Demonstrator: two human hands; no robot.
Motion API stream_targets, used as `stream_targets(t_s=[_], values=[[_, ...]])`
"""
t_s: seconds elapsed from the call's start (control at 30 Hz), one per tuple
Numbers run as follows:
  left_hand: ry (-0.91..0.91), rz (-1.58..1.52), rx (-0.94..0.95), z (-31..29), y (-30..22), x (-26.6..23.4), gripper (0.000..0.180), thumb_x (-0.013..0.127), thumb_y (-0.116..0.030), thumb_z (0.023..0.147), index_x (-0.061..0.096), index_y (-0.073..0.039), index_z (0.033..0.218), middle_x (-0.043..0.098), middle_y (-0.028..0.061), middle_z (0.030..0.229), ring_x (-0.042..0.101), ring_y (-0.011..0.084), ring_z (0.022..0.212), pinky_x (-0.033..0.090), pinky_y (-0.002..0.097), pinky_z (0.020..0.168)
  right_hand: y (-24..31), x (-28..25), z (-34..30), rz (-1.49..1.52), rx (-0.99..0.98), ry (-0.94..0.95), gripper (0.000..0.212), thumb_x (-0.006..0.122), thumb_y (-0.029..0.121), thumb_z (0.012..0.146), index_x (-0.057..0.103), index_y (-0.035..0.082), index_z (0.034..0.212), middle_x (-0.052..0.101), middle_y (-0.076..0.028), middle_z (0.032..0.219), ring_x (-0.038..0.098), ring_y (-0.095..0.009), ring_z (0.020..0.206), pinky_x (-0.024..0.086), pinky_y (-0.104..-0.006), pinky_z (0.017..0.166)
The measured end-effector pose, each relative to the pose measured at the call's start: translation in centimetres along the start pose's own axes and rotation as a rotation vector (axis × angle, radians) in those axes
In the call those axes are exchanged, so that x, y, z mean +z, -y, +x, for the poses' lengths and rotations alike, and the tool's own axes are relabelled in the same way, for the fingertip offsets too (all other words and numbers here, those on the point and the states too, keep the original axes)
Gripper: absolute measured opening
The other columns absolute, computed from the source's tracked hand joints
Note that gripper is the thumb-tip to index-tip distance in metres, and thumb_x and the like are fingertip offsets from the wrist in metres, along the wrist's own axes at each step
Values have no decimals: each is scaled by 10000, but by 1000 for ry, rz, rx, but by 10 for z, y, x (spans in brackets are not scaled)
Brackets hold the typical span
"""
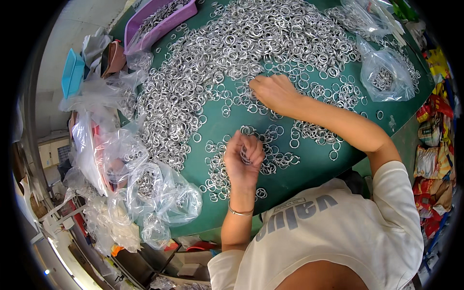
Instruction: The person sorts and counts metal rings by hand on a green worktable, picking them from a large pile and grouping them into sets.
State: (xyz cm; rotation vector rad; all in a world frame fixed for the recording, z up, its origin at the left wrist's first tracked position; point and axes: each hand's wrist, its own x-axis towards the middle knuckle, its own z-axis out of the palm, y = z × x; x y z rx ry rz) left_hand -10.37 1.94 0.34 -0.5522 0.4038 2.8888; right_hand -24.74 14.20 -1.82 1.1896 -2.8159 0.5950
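Observation:
Silvery metal rings (285,29) lie in a large heap across the green table (212,135). My left hand (243,157), a bangle on its wrist, is near the table's front edge with its fingers curled around several metal rings (245,155). Some rings show in the palm and at the fingertips. Reaching to the heap's near edge, my right hand (275,94) has its fingers bent down and closed among the rings. What its fingertips pinch, if anything, is hidden. Smaller clusters of rings (278,157) lie around the left hand and below the right forearm.
At the far left stands a purple tray (186,15) of small metal parts. Clear plastic bags (164,193) with rings crowd the table's left side, by a blue container (72,72). Another clear bag of rings (386,72) sits at the right. Colourful packages (435,164) are stacked beyond the right edge.

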Motion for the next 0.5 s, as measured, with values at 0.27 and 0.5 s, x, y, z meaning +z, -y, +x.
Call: stream_targets(t_s=[0.27,0.5], values=[[-254,495,5,-20,17,5,208,450,-143,941,545,7,1049,451,13,679,324,53,464,236,154,369,-1,-58,-74,307,-23,417,103,612,154,780,583,62,816,590,-123,683,586,-315,669,441,-419,583],[-279,391,-351,-20,34,18,367,529,-159,898,478,-3,1226,494,161,1249,619,208,910,526,188,552,13,-75,-125,833,339,63,193,617,182,827,617,49,967,639,-152,763,651,-220,719,485,-390,658]])
